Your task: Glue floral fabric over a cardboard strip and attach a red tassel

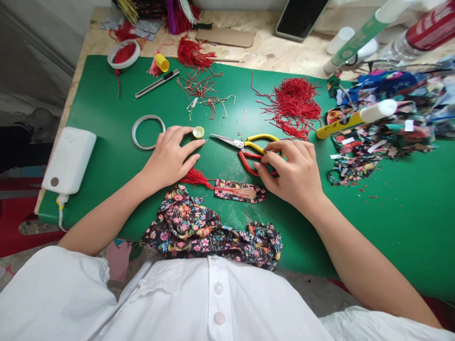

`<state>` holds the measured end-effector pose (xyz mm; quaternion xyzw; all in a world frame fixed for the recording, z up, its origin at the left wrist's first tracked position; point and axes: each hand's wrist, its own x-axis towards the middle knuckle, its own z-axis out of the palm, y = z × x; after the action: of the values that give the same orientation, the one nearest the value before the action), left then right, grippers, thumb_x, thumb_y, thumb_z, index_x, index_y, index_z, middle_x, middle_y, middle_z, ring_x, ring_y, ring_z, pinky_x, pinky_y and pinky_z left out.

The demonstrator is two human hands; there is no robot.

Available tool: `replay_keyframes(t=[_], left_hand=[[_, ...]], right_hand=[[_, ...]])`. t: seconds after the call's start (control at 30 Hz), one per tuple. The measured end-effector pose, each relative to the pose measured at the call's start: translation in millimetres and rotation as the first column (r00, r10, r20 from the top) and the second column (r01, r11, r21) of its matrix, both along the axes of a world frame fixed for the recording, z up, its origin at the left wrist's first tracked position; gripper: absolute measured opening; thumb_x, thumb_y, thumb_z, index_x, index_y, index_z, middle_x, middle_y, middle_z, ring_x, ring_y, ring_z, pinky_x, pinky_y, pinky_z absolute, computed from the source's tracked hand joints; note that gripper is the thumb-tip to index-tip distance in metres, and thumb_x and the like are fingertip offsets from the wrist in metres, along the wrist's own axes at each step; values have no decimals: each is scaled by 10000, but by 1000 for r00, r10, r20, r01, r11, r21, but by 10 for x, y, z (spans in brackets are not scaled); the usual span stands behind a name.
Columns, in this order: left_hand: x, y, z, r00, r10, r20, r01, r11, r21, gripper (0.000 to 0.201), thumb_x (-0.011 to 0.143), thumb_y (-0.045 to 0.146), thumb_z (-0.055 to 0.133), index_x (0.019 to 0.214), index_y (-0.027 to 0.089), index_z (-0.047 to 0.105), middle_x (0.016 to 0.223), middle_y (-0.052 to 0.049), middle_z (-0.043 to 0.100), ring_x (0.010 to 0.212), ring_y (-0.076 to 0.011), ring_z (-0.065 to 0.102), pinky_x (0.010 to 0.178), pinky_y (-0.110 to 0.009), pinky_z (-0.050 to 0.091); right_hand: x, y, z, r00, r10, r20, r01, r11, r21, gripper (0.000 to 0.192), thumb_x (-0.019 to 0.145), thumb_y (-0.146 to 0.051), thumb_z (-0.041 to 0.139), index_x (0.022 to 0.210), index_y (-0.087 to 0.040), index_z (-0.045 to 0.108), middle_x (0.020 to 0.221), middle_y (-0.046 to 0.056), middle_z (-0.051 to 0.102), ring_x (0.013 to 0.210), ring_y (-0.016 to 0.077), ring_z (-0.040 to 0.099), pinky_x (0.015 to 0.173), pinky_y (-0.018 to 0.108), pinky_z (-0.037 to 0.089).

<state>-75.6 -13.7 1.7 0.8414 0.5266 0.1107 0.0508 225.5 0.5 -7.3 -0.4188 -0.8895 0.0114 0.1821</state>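
My left hand (172, 154) lies low over the green mat with its fingers apart. A small round yellow cap (198, 132) sits at its index and middle fingertips. Long-nose pliers (239, 143) with one yellow and one red handle point left on the mat, their handles spread. My right hand (293, 173) has curled fingers and thumb on those handles. Between the hands and my body lies a floral fabric strip (240, 191) with a tan inner piece. A red tassel (195, 177) is at its left end, its cords lying across the strip. Crumpled black floral cloth (199, 227) lies nearest me.
A tape roll (148, 132), white power bank (69, 161) and box cutter (156, 84) are on the left. Red cord piles (296, 106) lie behind the pliers. Fabric scraps (373, 128) and a yellow glue stick (355, 119) are at right. A phone (302, 19) lies at the back.
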Motion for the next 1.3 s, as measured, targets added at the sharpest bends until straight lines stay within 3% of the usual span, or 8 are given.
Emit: replay_keyframes(t=[0.13, 0.47, 0.57, 0.67, 0.77, 0.83, 1.0, 1.3], left_hand=[[-22, 35, -39, 999, 35, 20, -35, 999, 16, 392, 955, 333, 450, 1308, 224, 582, 1328, -164, 544, 1242, -347, 464, 988, -539, 385], [6, -26, 11, 997, 66, 40, -71, 990, 124, 274, 923, 291, 501, 1154, 211, 625, 1310, -158, 546, 1242, -355, 470, 960, -514, 403], [60, -74, 52, 998, -21, 59, 12, 990, 138, 233, 925, 283, 512, 1095, 190, 642, 1248, -148, 587, 1208, -332, 506, 950, -489, 401], [100, -110, 70, 974, -209, 93, 197, 973, 118, 190, 930, 281, 519, 1014, 175, 653, 1085, -116, 656, 1097, -280, 567, 915, -436, 408], [128, -134, 79, 894, -440, 85, 436, 898, 55, 174, 935, 290, 519, 953, 177, 649, 951, -83, 672, 1018, -241, 592, 890, -393, 407], [141, -141, 84, 852, -522, 52, 521, 853, 31, 179, 931, 305, 529, 951, 169, 644, 950, -90, 668, 1022, -243, 588, 881, -383, 406], [136, -128, 103, 848, -529, -26, 530, 848, 28, 161, 928, 258, 510, 886, 157, 628, 931, -95, 661, 969, -246, 585, 850, -385, 412], [17, -43, 138, 877, -453, -160, 473, 872, 124, 168, 923, 232, 483, 854, 162, 619, 969, -111, 659, 987, -273, 595, 856, -414, 419]], right_hand=[[58, 13, 27, 997, 65, 38, -64, 997, -42, 197, 905, -353, 572, 801, -197, 632, 1118, 149, 613, 1005, 326, 562, 859, 498, 401], [92, 62, 10, 992, 124, 30, -122, 990, -74, 226, 921, -340, 575, 1078, -183, 618, 1195, 168, 626, 1101, 335, 562, 910, 493, 405], [43, 55, -38, 997, 77, 23, -76, 996, -39, 193, 940, -299, 558, 1108, -228, 621, 1268, 145, 622, 1169, 338, 535, 934, 514, 377], [-1, 36, -65, 1000, -19, 15, 19, 1000, -7, 194, 954, -276, 529, 1122, -257, 623, 1312, 133, 599, 1198, 335, 509, 938, 515, 354], [-13, 13, -46, 1000, -25, -15, 25, 1000, 11, 213, 959, -314, 523, 1128, -223, 614, 1252, 156, 605, 1162, 324, 509, 918, 485, 360], [-13, -9, -11, 997, 75, -23, -75, 997, -3, 258, 944, -385, 550, 1114, -200, 607, 1167, 157, 619, 1101, 314, 524, 892, 465, 371], [-82, -108, 58, 909, 412, 69, -410, 911, -35, 463, 898, -607, 533, 985, -158, 605, 998, 127, 630, 976, 289, 531, 874, 429, 382], [-149, -165, -9, 948, 298, 113, -303, 952, 32, 370, 922, -503, 561, 932, -134, 598, 920, 120, 633, 910, 278, 530, 825, 387, 387]])
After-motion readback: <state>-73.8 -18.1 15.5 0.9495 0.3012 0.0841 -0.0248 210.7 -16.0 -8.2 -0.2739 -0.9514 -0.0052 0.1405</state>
